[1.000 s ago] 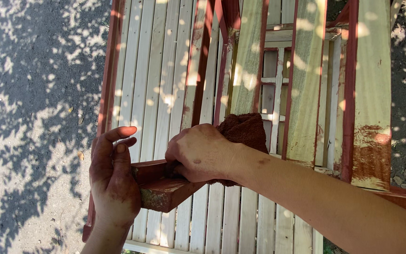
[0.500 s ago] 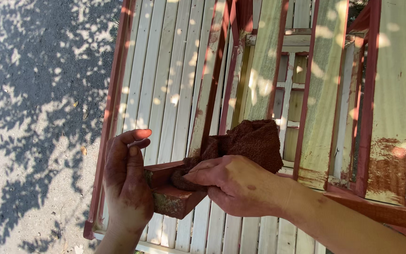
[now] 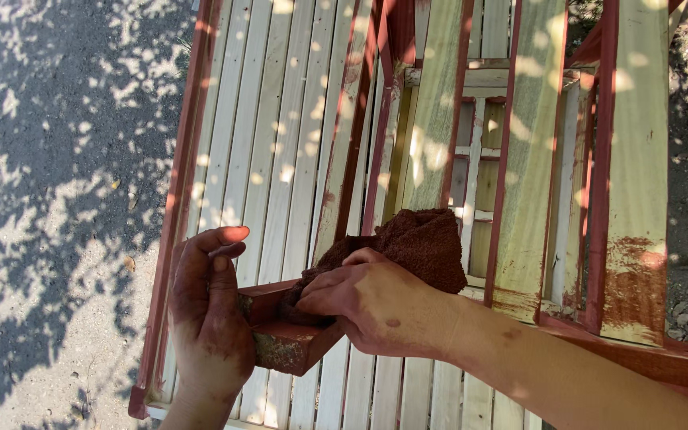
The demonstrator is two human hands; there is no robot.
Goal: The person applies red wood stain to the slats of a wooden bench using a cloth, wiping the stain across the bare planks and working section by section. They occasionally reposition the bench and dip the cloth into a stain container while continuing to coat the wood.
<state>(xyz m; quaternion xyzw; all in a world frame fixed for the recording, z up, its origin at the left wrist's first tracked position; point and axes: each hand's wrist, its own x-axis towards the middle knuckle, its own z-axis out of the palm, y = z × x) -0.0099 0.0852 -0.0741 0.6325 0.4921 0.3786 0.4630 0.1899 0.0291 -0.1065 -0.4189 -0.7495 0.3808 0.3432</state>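
Both hands worked at six o'clock: my left hand [image 3: 210,318] gripped the red-stained wooden beam end [image 3: 284,338], my right hand [image 3: 380,306] pressed a crumpled dark-red rag [image 3: 420,243] onto it.

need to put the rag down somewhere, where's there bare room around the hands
Free: the pale slats above the left hand, between the red side rail and centre rail; also the pavement left of the frame. Crowded: the red block end, gripped by the left hand, right hand pressing the brown rag.
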